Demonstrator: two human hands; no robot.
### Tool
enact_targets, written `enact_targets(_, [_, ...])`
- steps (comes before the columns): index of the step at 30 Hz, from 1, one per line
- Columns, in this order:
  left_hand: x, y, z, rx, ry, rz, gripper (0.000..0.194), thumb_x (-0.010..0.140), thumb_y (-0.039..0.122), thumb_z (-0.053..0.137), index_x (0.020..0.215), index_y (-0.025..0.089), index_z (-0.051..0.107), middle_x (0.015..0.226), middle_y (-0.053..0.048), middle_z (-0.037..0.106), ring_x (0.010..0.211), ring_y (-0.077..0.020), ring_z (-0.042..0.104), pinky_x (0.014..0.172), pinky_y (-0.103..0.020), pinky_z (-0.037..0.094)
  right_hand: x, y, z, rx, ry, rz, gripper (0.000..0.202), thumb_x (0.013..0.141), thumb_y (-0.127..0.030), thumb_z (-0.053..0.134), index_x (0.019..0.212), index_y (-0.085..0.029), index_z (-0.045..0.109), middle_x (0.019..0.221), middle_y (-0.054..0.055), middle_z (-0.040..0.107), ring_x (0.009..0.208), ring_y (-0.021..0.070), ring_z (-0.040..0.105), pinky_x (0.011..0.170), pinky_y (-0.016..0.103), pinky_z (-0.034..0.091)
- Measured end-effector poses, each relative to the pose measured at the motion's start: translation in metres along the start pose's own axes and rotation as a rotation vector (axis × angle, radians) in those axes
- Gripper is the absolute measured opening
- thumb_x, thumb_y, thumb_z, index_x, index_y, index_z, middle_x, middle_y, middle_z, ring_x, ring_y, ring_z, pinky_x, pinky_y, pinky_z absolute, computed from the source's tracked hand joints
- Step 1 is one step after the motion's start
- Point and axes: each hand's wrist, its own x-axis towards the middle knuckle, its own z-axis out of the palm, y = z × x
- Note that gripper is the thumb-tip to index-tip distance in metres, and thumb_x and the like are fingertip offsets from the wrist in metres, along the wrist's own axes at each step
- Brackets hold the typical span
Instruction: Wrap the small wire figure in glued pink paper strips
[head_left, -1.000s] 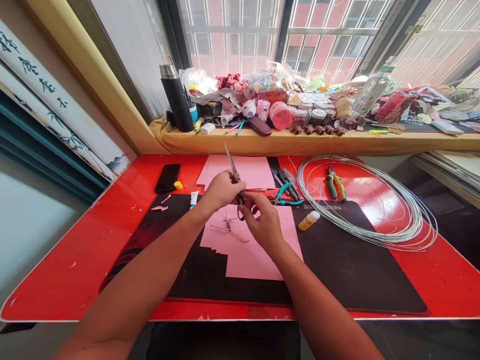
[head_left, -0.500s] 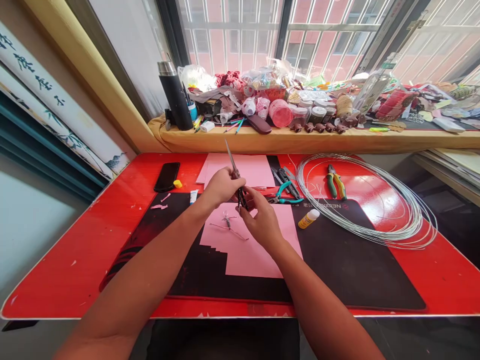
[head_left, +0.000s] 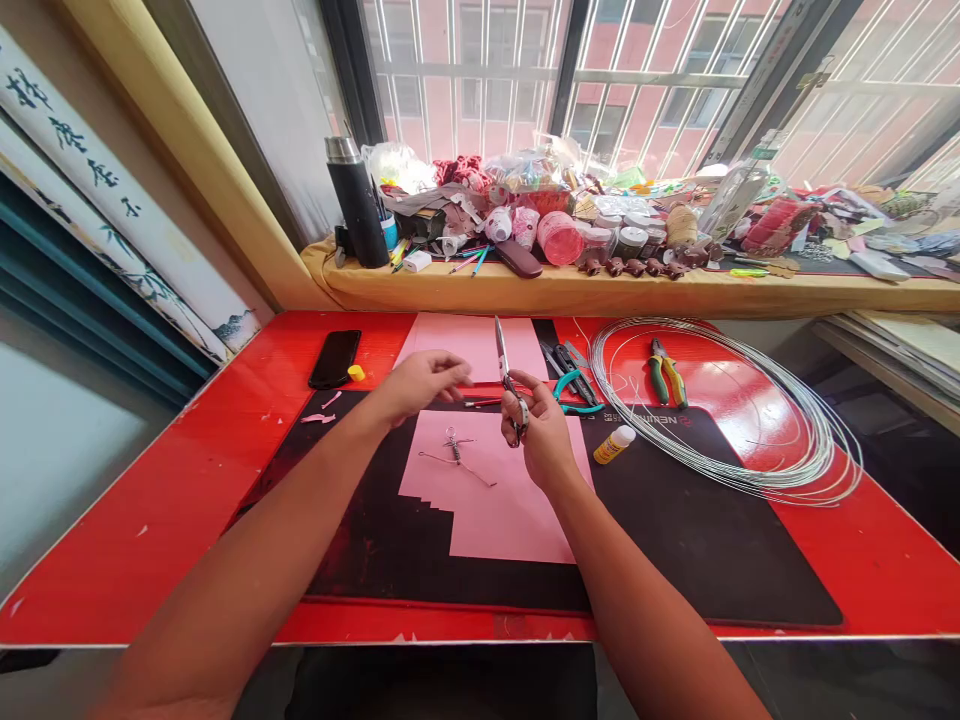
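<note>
My right hand (head_left: 541, 425) grips scissors (head_left: 502, 350) by their handles, with the blades closed and pointing up and away from me. To the left, my left hand (head_left: 431, 383) is apart from the scissors, its fingers stretched out and nothing visible in them. Below both hands a pink paper sheet (head_left: 510, 525) with a stepped, cut lower-left edge lies on the black mat (head_left: 675, 540). A small figure of twisted wire (head_left: 454, 448) rests on that sheet, with a long bent wire across its lower end.
A wire coil (head_left: 817, 440) and green-yellow pliers (head_left: 667, 378) lie at the right. Near my right hand are teal-handled pliers (head_left: 577, 405) and a glue bottle (head_left: 615, 444). A phone (head_left: 334, 358) and yellow cap (head_left: 356, 373) lie left. Clutter fills the windowsill (head_left: 450, 292).
My left hand has let go of the scissors and moved left. My right hand has shifted slightly right with them, and they are now lower and more upright.
</note>
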Motion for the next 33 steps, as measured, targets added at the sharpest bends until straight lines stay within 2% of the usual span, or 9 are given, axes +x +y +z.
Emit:
enact_targets(2, [0.005,-0.008,-0.021,0.248,0.223,-0.044,0.038,0.092,0.052,0.064,0.102,0.017,0.072,0.105,-0.012,0.081,0.08,-0.0186,0.074,0.076,-0.032,0.059,0.002,-0.006,-0.004,0.075,0.027,-0.021,0.058,0.085,-0.049,0.08,0.132,-0.023,0.058,0.072,-0.007,0.05,0.047,0.0091,0.039,0.046,0.027,0.03])
enact_targets(3, [0.008,-0.011,-0.031,0.314,0.277,-0.07,0.036,0.093,0.049,0.062,0.105,0.017,0.072,0.106,-0.013,0.081,0.083,-0.02,0.075,0.077,-0.032,0.059,0.002,-0.009,-0.005,0.107,0.032,-0.028,0.057,0.086,-0.049,0.079,0.133,-0.024,0.058,0.072,-0.006,0.05,0.047,0.0094,0.038,0.046,0.027,0.03])
enact_targets(6, [0.02,-0.02,-0.055,0.483,0.355,-0.134,0.03,0.088,0.044,0.065,0.1,0.018,0.074,0.104,-0.012,0.082,0.09,-0.0253,0.076,0.082,-0.034,0.056,0.001,-0.014,-0.007,0.184,0.0,-0.015,0.056,0.089,-0.053,0.075,0.135,-0.025,0.059,0.076,-0.004,0.052,0.048,0.0096,0.037,0.047,0.028,0.03])
enact_targets(9, [0.035,-0.026,-0.064,0.67,0.373,-0.214,0.027,0.083,0.045,0.07,0.092,0.02,0.076,0.098,-0.013,0.082,0.095,-0.033,0.076,0.086,-0.039,0.054,-0.002,-0.014,-0.004,0.229,-0.061,0.039,0.057,0.089,-0.056,0.075,0.134,-0.024,0.06,0.078,-0.003,0.054,0.048,0.0091,0.035,0.047,0.027,0.029])
enact_targets(14, [0.066,-0.037,-0.057,0.87,0.335,-0.302,0.047,0.085,0.06,0.066,0.102,0.018,0.079,0.118,-0.023,0.079,0.114,-0.0435,0.072,0.093,-0.046,0.053,-0.006,-0.01,0.0,0.192,-0.112,0.135,0.055,0.09,-0.053,0.073,0.134,-0.022,0.061,0.079,-0.002,0.054,0.049,0.0095,0.033,0.047,0.027,0.028])
enact_targets(20, [0.088,-0.052,-0.048,1.005,0.301,-0.404,0.075,0.081,0.077,0.065,0.121,0.014,0.077,0.145,-0.029,0.064,0.131,-0.0491,0.062,0.102,-0.05,0.052,-0.002,-0.011,-0.003,0.239,-0.121,0.129,0.053,0.09,-0.053,0.075,0.132,-0.023,0.062,0.079,-0.002,0.056,0.048,0.0087,0.033,0.047,0.027,0.026])
enact_targets(24, [0.088,-0.058,-0.04,1.06,0.307,-0.427,0.072,0.085,0.07,0.069,0.131,0.015,0.074,0.151,-0.027,0.057,0.136,-0.048,0.058,0.107,-0.051,0.05,-0.002,-0.012,-0.004,0.286,-0.11,0.129,0.056,0.088,-0.053,0.08,0.132,-0.023,0.062,0.078,-0.002,0.057,0.048,0.0086,0.035,0.046,0.026,0.025])
enact_targets(28, [0.086,-0.061,-0.035,1.081,0.314,-0.407,0.061,0.093,0.063,0.063,0.134,0.018,0.072,0.149,-0.024,0.06,0.137,-0.0449,0.058,0.106,-0.048,0.052,-0.004,-0.015,-0.003,0.309,-0.118,0.127,0.056,0.087,-0.051,0.082,0.131,-0.022,0.063,0.076,-0.002,0.057,0.048,0.0084,0.037,0.046,0.026,0.024])
enact_targets(33, [0.089,-0.062,-0.035,1.077,0.33,-0.405,0.059,0.093,0.058,0.066,0.136,0.018,0.07,0.146,-0.023,0.062,0.134,-0.0415,0.061,0.104,-0.046,0.054,-0.004,-0.016,-0.003,0.311,-0.113,0.125,0.054,0.087,-0.049,0.082,0.13,-0.022,0.064,0.076,-0.002,0.058,0.048,0.0082,0.038,0.047,0.026,0.024])
